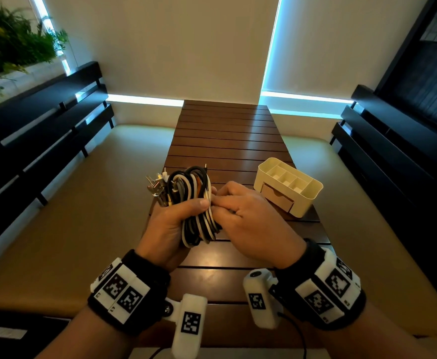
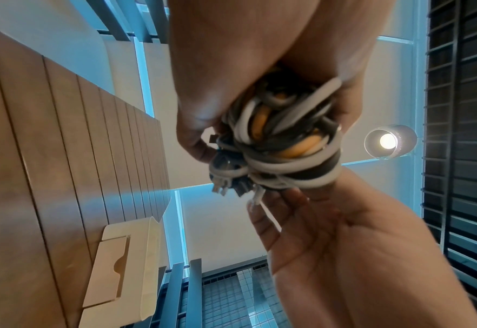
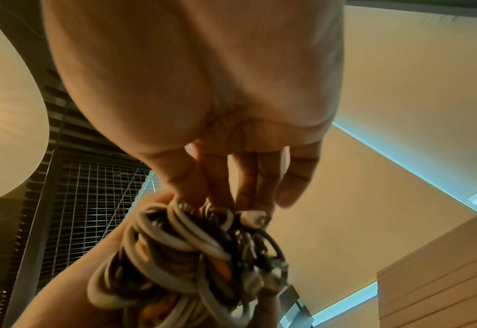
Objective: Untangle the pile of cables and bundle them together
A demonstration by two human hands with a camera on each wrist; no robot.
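The person holds both hands up over the near part of the table, a long narrow one of dark wooden slats. The left hand is wrapped around the cables, a thick bundle of white, black, grey and orange loops, with the thumb pressed across the front. The bundle stands upright in this hand, above the table and not touching it. Some plugs stick out at the top left of the bundle.

The right hand is just beside the bundle on its right side. Its fingers are bent toward the cables and the tips touch the loops; from the head view they seem to pinch something thin and white at the edge of the bundle, but I cannot tell clearly what it is.

To the right of the hands, near the right edge of the table, stands a cream organizer with open compartments on top and 1 small drawer in front. It is close to the right hand but apart from it. The far half of the table is bare wood with free space.

On both sides of the table there are beige cushioned seats with dark slatted backs. Behind is a beige wall with blue light strips, and green plants at the far left.
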